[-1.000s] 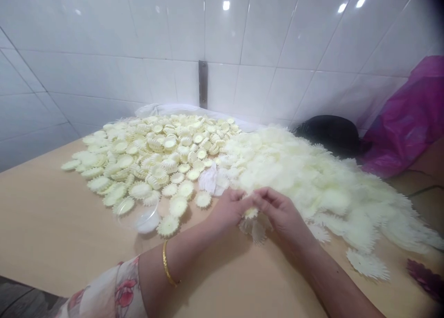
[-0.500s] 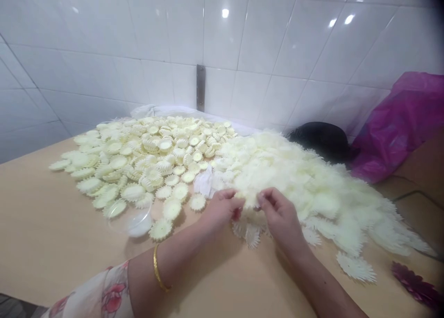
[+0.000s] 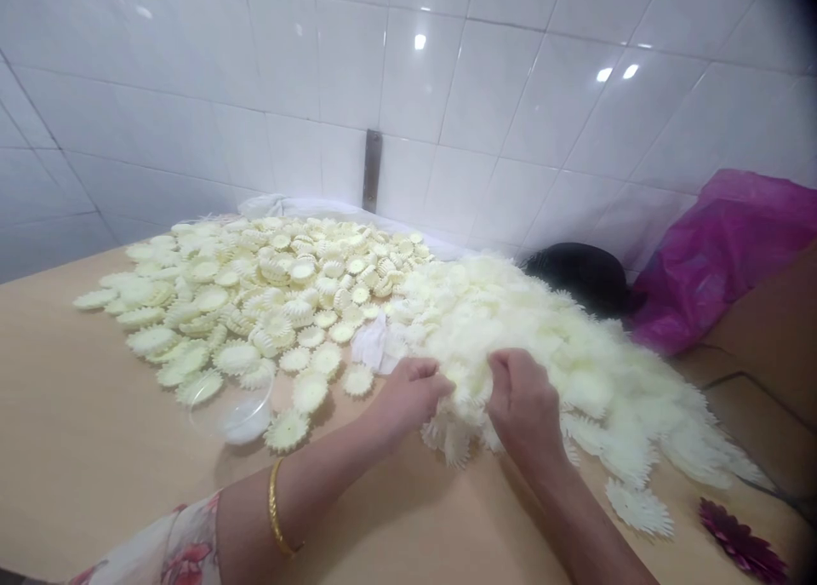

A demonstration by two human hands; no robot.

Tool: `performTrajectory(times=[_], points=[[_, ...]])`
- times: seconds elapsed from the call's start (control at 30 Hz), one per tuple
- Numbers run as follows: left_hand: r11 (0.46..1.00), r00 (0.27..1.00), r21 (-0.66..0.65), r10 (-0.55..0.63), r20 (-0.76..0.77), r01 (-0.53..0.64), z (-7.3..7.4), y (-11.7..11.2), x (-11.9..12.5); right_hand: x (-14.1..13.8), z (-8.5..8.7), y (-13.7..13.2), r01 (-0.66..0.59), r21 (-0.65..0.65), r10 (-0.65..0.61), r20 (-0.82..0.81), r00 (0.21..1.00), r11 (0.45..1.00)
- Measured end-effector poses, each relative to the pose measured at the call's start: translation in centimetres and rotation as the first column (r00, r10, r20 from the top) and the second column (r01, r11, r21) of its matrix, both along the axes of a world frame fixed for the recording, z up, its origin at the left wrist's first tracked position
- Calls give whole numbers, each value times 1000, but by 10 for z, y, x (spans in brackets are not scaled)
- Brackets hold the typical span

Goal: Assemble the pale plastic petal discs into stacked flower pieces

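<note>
My left hand (image 3: 408, 398), with a gold bangle (image 3: 274, 508) on its wrist, has thumb and fingers pinched on a pale yellow fringed petal disc (image 3: 460, 382). A short way to the right, my right hand (image 3: 527, 406) is curled closed, thumb against the fingers, at the disc's other side; what lies inside its pinch is partly hidden. Behind and right of both hands spreads a heap of thin, flat petal discs (image 3: 587, 381). To the left lies a pile of cupped, crimped discs (image 3: 274, 278).
A clear round tub (image 3: 248, 419) with white contents stands left of my left forearm. White cloth or paper (image 3: 370, 342) lies between the piles. At right are a black rounded object (image 3: 578, 278), a magenta plastic bag (image 3: 708, 244), a cable (image 3: 759, 381) and a dark red flower (image 3: 740, 538).
My hands have drawn slightly apart, and the right one has curled more tightly. The view has tilted a little, so the wall and bag sit lower.
</note>
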State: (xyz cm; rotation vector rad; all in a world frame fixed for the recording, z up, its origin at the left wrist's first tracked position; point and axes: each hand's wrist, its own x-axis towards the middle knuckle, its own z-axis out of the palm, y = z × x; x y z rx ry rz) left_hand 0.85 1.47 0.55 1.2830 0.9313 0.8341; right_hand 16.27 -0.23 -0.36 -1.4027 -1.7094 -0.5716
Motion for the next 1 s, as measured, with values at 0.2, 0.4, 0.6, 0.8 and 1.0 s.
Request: performTrajectory(times=[0.2, 0.4, 0.6, 0.8, 1.0], points=[[1000, 1000, -2, 0, 30, 0, 0, 1, -1, -2, -4, 4, 60, 48, -66, 128, 990, 997], [995, 993, -64, 81, 91, -76, 1, 5, -8, 36, 4, 12, 331, -65, -337, -143, 931, 941], [987, 991, -145, 85, 99, -71, -12, 15, -7, 16, 10, 10, 35, -170, -68, -191, 979, 985], [990, 986, -82, 125, 108, -116, -14, 18, -9, 8, 5, 15, 28, -127, -30, -21, 999, 992], [996, 992, -53, 75, 99, -70, -15, 13, -7, -17, 13, 4, -273, -263, 195, -286, 938, 925]])
